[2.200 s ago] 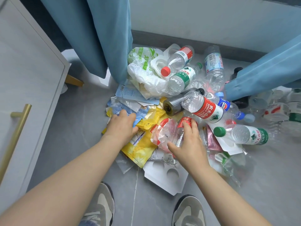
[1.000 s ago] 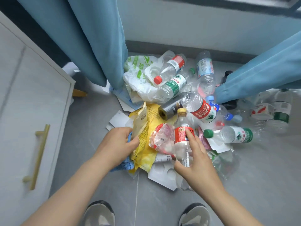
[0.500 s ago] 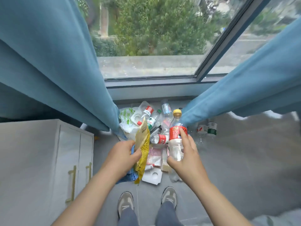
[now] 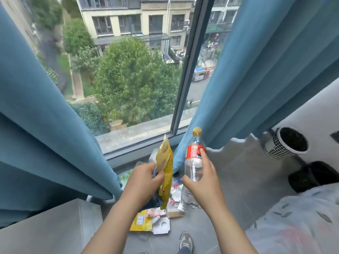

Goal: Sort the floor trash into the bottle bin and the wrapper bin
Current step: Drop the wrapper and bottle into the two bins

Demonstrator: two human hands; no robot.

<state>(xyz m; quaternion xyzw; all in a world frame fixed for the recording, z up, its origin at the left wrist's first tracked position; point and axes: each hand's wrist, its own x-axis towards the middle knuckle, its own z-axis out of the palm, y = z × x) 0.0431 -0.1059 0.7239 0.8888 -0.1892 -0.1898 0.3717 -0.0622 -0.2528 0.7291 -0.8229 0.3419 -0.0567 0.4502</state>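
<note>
- Far left: one of two blue fabric curtains (image 4: 45, 125) hangs beside the window, with a grey cabinet top (image 4: 45, 226) below it.
- Left hand (image 4: 145, 180) is closed round one crinkled yellow foil wrapper (image 4: 166, 167), pinched mid-length so it stands upright off the floor. A scrap of blue wrapper (image 4: 155, 173) shows under the thumb; can't tell how many pieces.
- Floor trash pile (image 4: 159, 219) lies low between the hands on grey tile: a yellow pack, white card, small wrappers. Too jumbled to count.
- Right hand (image 4: 203, 182) has its fingers curled round one clear plastic bottle with red label and yellow cap (image 4: 194, 162), held upright, index finger on the label. One category per hand probably keeps the two sorts apart for dropping.
- Second blue curtain (image 4: 266, 70) hangs right of the bottle.
- Far right, two bins by the wall: a white perforated round bin with dark liner (image 4: 286, 143) and a black bin (image 4: 311, 176) near it. Can't tell which takes bottles. Both stand well apart from the hands, so neither held item is binned yet.
</note>
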